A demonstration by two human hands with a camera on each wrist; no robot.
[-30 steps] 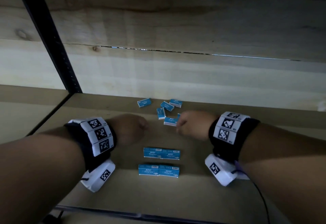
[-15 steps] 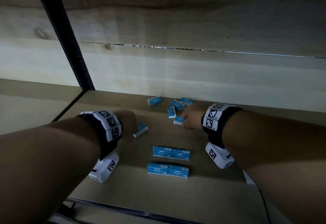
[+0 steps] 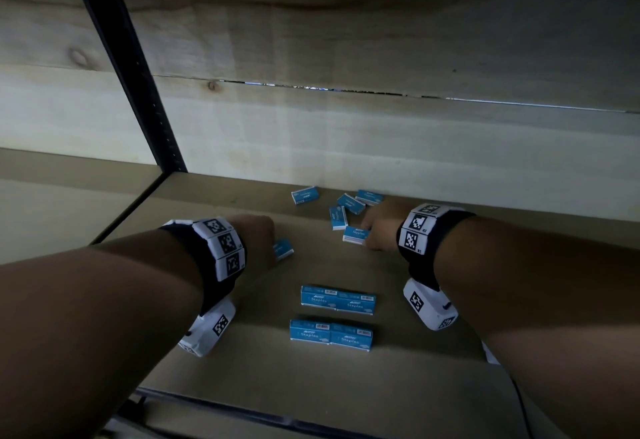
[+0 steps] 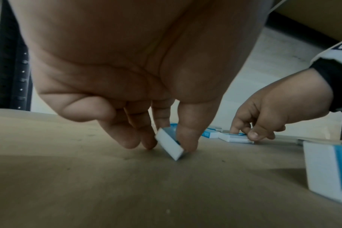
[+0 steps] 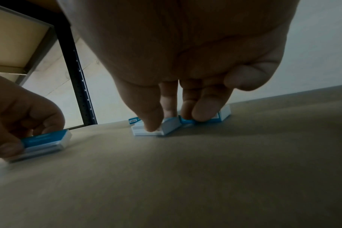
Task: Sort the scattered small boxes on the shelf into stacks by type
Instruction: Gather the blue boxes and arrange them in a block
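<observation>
On the brown shelf board (image 3: 433, 386), my left hand (image 3: 273, 251) pinches a small blue-and-white staple box (image 4: 169, 143) between thumb and fingers, tilted with one corner near the board. My right hand (image 3: 367, 236) pinches another small box (image 3: 356, 234) at the near edge of the scattered cluster, thumb (image 5: 152, 121) on its near side and fingers behind. Other small boxes (image 3: 338, 217) (image 3: 351, 203) (image 3: 370, 196) (image 3: 304, 194) lie loose by the back wall. Two rows of larger Staples boxes (image 3: 337, 300) (image 3: 330, 333) sit nearer me between my wrists.
A black perforated upright (image 3: 138, 92) stands at the back left corner. A pale plank wall (image 3: 381, 144) closes the back of the shelf. The shelf's dark front edge (image 3: 242, 414) runs below my forearms. Bare board lies left of the larger boxes.
A small box now shows in my left hand's fingers, where a second ago the hand looked closed with no box visible. My right hand stays on the small box at the cluster's edge.
</observation>
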